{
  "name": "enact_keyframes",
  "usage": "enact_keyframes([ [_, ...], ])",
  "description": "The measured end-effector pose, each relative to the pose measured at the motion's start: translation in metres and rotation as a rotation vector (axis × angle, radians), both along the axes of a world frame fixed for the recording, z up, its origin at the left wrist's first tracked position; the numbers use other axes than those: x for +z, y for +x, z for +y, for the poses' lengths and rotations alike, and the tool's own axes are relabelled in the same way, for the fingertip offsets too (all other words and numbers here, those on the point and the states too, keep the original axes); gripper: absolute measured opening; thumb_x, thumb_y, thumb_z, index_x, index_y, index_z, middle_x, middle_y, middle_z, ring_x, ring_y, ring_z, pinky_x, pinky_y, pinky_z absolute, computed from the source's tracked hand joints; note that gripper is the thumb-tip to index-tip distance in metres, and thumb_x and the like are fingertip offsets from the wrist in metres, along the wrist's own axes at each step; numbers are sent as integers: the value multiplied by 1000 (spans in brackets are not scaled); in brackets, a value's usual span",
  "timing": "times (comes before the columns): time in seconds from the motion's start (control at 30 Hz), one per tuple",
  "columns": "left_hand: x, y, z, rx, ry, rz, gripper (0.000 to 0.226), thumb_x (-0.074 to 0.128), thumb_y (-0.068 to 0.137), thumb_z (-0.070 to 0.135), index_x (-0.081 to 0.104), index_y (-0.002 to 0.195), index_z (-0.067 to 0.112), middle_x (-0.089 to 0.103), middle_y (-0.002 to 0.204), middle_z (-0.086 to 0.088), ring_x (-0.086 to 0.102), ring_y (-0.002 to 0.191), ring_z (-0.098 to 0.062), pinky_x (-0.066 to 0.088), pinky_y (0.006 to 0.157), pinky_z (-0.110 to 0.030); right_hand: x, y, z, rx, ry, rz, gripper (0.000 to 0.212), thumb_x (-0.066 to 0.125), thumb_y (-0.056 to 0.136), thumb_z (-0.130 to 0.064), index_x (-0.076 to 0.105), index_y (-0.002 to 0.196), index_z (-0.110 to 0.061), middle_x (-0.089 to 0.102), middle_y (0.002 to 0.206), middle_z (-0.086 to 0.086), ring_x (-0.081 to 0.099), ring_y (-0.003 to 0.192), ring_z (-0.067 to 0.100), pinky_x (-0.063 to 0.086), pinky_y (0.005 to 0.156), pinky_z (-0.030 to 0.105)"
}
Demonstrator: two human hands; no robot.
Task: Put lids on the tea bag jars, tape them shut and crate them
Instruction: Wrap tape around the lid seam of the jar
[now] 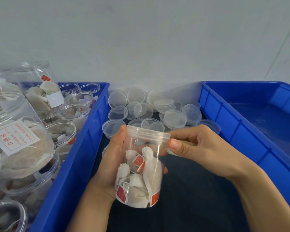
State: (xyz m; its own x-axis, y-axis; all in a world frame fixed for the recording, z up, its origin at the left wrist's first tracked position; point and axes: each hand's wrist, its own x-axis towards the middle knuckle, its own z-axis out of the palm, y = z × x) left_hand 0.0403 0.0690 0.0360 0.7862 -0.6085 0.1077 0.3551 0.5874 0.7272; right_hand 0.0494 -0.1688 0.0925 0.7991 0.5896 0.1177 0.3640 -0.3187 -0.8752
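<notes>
Jar crate [84,148] left, lids [151,108] between, second crate [224,124] right.

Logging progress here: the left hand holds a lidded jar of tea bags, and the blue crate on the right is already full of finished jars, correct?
Not quite. The head view shows the blue crate on the right holding no jars. The left hand does hold the lidded jar.

Single head cam, looks fwd and down, close over hands, blue crates either side, wall behind
</notes>
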Motion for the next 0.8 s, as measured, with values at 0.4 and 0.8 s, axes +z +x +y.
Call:
enact_keyframes([
  [0.4,4,-6,-1,158,77,109,90,95,57,67,78,123,9,75,109,-24,77,84,-39,67,76,-47,11,-8,-3,-267,99,-128,31,74,77,-61,84,93,-36,81,87,0,77,87,27,61,90,55],
  [0.8,0,1,0,337,197,121,76,62,79,74,80,118,12,75,105,-22,76,80,-36,63,70,-43,11,-16,-8,-515,82,-298,8,76,82,-52,81,84,-47,78,83,-19,74,77,5,56,66,26],
])
